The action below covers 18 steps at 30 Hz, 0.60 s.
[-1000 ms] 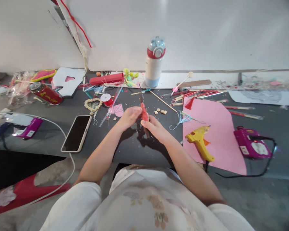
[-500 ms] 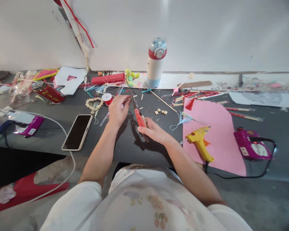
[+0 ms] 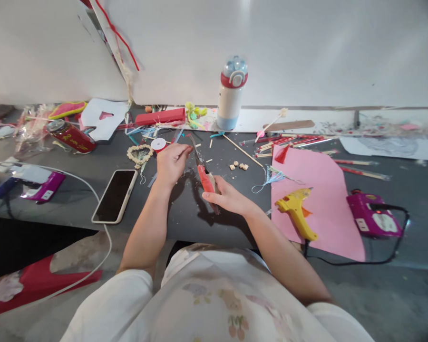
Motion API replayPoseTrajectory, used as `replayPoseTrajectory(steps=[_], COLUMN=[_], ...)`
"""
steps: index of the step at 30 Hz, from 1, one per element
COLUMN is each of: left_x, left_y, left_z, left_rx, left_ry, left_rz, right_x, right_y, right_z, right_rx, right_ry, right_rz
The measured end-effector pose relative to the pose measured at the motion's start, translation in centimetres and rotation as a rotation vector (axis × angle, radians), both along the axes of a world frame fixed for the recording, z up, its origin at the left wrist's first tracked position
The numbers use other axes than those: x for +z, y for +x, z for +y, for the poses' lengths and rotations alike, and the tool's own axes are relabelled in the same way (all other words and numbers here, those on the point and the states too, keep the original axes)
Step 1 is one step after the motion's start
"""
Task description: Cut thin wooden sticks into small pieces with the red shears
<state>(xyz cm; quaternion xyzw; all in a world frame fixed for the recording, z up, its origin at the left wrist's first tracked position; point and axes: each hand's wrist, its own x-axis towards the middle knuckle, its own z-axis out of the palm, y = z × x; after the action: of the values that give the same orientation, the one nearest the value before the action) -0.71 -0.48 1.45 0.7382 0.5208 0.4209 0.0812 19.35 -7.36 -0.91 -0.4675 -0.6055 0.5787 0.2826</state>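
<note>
My right hand (image 3: 227, 194) is closed around a pair of red-handled shears (image 3: 206, 178). Their dark, narrow jaws point away from me and slightly left, and part of the handles is hidden by my fingers. Just left of the jaws, my left hand (image 3: 171, 164) is pinched with its fingertips together. Whatever lies between those fingertips is too small to make out. Short pale stick pieces (image 3: 211, 143) lie beyond the shears. Small cream cut blocks (image 3: 238, 166) sit to their right. Behind my left hand stands a red ribbon spool (image 3: 159, 145), partly covered.
A phone (image 3: 114, 196), a heart-shaped beaded piece (image 3: 140, 154) and a red can (image 3: 71, 136) lie on the left. A bottle (image 3: 229, 95) stands at the back. To the right, a yellow glue gun (image 3: 296, 211) rests on pink paper (image 3: 328, 190), its cord running to a purple power box (image 3: 374, 213).
My left hand has drawn slightly left and turned, its fingertips now apart from the shears' jaws. The shears in my right hand have shifted a little left and toward me.
</note>
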Motion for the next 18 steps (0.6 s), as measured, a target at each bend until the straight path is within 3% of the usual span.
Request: replayPoseTrajectory(steps=[18], left_x=[0.44], left_y=[-0.52], left_z=[0.05], left_rx=[-0.056], left_ry=[-0.062], left_rz=[-0.037], right_x=[0.47], right_y=[0.22], right_z=[-0.15], right_rx=[0.041], right_ry=[-0.001], right_rz=[-0.059])
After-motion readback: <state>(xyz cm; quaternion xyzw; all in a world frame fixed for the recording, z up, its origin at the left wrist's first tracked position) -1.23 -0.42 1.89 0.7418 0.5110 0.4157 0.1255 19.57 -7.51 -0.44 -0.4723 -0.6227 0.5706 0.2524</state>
